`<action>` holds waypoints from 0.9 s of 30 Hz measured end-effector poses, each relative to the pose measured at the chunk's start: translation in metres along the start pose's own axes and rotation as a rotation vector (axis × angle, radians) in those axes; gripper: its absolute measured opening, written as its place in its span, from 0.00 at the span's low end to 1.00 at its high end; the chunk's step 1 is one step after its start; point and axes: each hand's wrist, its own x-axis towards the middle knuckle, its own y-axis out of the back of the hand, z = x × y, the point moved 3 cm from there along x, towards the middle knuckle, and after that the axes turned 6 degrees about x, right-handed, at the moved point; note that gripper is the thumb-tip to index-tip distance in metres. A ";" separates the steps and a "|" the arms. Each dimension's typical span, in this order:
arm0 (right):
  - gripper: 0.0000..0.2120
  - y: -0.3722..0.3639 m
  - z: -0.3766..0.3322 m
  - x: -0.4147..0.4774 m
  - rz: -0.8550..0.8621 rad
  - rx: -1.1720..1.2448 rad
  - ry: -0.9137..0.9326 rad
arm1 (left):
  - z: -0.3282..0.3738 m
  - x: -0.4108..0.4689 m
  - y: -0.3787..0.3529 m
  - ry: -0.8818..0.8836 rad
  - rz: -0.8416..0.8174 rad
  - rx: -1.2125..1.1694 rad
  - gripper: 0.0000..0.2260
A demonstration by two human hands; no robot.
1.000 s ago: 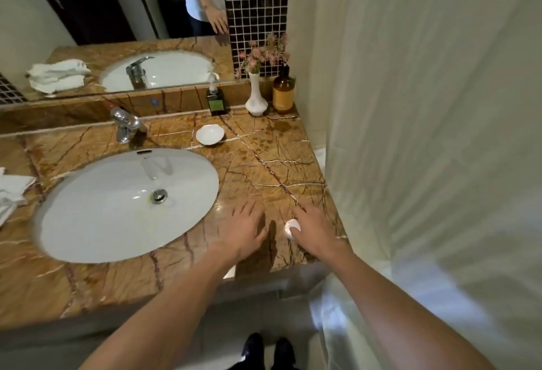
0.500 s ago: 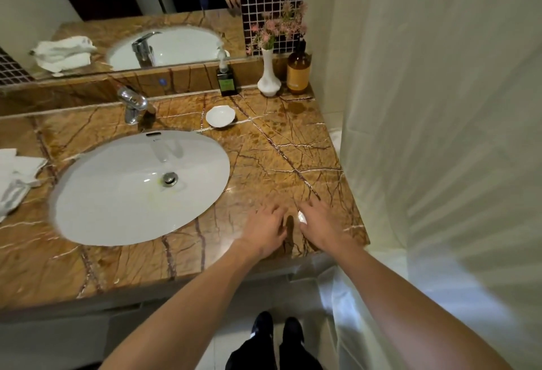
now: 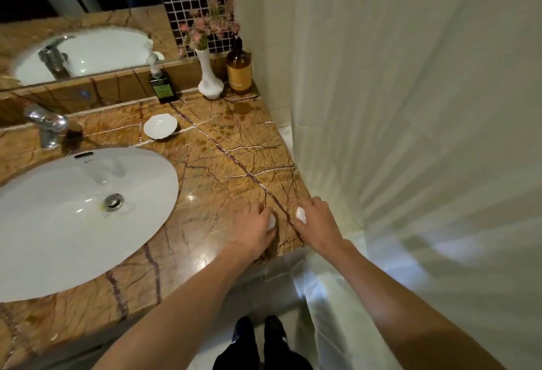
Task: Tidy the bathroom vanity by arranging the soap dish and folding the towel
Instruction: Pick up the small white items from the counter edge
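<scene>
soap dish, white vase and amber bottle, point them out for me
soap dish (image 3: 160, 126), head view, on the middle of its white bowl
white vase (image 3: 210, 87), head view, on its rounded lower body
amber bottle (image 3: 239, 71), head view, on its yellow label

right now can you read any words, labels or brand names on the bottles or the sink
None is legible.
Dark pump bottle: green label, text blurred.
Amber bottle: yellow label, print too small.
Sink: a small dark mark under the overflow slot, too small to read.
</scene>
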 end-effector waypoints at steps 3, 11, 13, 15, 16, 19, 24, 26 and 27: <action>0.24 0.003 0.008 -0.004 0.015 -0.015 -0.003 | 0.005 0.005 -0.005 0.036 -0.020 -0.023 0.23; 0.20 -0.007 0.005 -0.006 0.008 0.020 0.013 | 0.013 0.014 -0.006 0.072 -0.064 -0.039 0.23; 0.20 -0.009 0.002 -0.003 0.004 0.020 0.034 | 0.011 0.014 -0.004 0.088 -0.054 -0.071 0.23; 0.21 -0.009 -0.002 0.001 -0.001 0.019 0.059 | 0.007 0.013 -0.001 0.113 -0.040 -0.095 0.23; 0.21 -0.010 -0.005 0.003 -0.010 0.015 0.070 | 0.003 0.012 0.002 0.129 -0.031 -0.103 0.22; 0.20 -0.014 -0.020 0.013 -0.043 0.002 0.104 | -0.014 0.007 0.016 0.175 0.012 -0.109 0.20; 0.19 -0.030 -0.058 0.032 -0.079 -0.009 0.203 | -0.054 -0.007 0.042 0.297 0.063 -0.194 0.23; 0.18 -0.038 -0.073 0.037 -0.083 -0.010 0.243 | -0.071 -0.015 0.051 0.340 0.085 -0.221 0.23; 0.18 -0.042 -0.081 0.042 -0.087 -0.019 0.269 | -0.080 -0.018 0.057 0.357 0.098 -0.212 0.23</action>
